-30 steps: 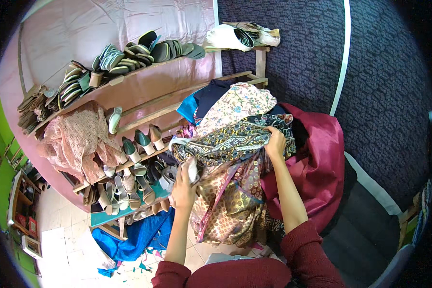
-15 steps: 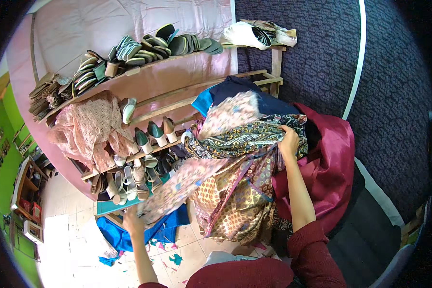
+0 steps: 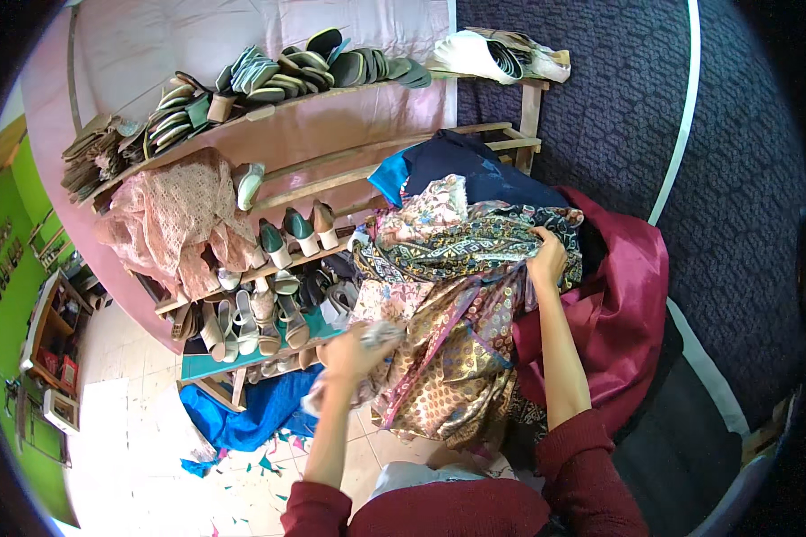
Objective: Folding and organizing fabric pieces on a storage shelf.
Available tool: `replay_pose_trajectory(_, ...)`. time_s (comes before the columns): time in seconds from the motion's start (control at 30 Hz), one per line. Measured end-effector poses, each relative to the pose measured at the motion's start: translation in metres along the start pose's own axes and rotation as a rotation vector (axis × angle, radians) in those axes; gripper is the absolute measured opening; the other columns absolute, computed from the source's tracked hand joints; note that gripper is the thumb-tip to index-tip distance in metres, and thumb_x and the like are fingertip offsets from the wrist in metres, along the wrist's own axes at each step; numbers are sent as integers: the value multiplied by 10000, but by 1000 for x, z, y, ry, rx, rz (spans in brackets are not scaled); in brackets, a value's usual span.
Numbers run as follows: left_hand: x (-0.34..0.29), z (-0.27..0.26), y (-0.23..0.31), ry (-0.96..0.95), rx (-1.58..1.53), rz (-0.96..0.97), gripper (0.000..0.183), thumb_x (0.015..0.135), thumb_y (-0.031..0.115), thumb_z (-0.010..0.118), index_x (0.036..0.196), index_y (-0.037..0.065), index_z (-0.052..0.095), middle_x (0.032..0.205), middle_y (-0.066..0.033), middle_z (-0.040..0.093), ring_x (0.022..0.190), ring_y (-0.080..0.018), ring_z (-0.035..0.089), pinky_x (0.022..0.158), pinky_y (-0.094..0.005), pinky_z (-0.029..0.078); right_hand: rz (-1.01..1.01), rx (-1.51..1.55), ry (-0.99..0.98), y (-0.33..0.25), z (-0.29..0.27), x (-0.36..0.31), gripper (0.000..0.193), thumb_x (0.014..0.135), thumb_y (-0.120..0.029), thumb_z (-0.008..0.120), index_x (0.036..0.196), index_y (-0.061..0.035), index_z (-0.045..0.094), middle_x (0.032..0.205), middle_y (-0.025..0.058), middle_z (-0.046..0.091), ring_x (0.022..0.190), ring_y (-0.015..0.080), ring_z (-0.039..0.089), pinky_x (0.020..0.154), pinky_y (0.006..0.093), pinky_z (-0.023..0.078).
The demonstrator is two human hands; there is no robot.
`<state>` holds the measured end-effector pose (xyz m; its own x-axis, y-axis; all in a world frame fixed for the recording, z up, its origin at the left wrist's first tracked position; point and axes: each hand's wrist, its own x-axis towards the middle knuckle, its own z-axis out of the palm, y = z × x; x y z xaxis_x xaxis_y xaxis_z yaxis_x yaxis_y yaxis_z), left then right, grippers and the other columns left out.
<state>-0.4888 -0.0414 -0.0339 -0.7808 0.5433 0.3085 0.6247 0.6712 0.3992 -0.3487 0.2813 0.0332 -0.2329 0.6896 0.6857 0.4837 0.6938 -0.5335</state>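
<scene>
A pale floral cloth (image 3: 394,300) lies partly under a black-and-yellow patterned cloth (image 3: 457,246), and part of it shows above that cloth. My left hand (image 3: 349,353) is closed on a bunched end of the floral cloth, in front of the shoe rack. At the right, my right hand (image 3: 546,259) grips the edge of the patterned cloth. Below hangs a gold-and-purple patterned cloth (image 3: 457,385). Shiny maroon fabric (image 3: 631,295) drapes to the right of the pile, and dark navy fabric (image 3: 475,170) lies behind it.
A wooden rack holds heeled shoes (image 3: 297,231), sandals (image 3: 264,327) and stacked soles (image 3: 367,67). Pink lace cloth (image 3: 175,210) hangs over its left side. Blue fabric (image 3: 251,421) and small scraps (image 3: 269,464) lie on the tiled floor. A dark textured wall covering (image 3: 600,116) rises at the right.
My left hand has moved right and up toward the pile, still holding the floral cloth, which was stretched out and is now bunched. My right hand keeps its hold on the patterned cloth.
</scene>
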Motion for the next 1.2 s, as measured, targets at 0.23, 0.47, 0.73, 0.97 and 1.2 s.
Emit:
replay_pose_trajectory(0.23,30,44,47,-4,-54,-59,370,727,365,573,1008,123,577,681,-203,621,624,-369,617,604,-459,495,24,17,-26,-5,-1,-3,325,625,26,619,907,-135,641,912,123,623,863,359,582,745,403,460)
replay_pose_trajectory(0.47,10,54,16,154,-174,-144,287,690,283,637,922,114,631,784,-157,638,727,-338,616,658,-423,487,-12,106,23,-9,1,-14,300,609,18,625,887,-93,640,873,131,617,828,351,582,720,381,457)
replay_pose_trajectory(0.73,-108,17,-71,488,-270,-256,166,691,105,584,833,18,597,699,-148,601,627,-305,586,580,-371,452,249,1075,254,-5,50,-22,176,712,15,497,792,-17,651,798,73,625,755,198,603,698,270,463)
replay_pose_trajectory(0.97,-92,-38,-29,723,-452,-41,278,578,7,509,843,-19,590,670,-135,569,586,-251,534,571,-325,420,640,1845,274,-55,60,-2,238,825,-37,414,924,18,624,891,124,637,768,215,624,678,329,528)
replay_pose_trajectory(1.2,-5,8,40,666,-555,283,383,502,64,560,881,47,611,728,-121,581,659,-301,548,615,-364,414,941,1997,3,-81,59,14,424,906,-241,260,1188,-18,484,1175,155,533,1035,317,533,893,444,449)
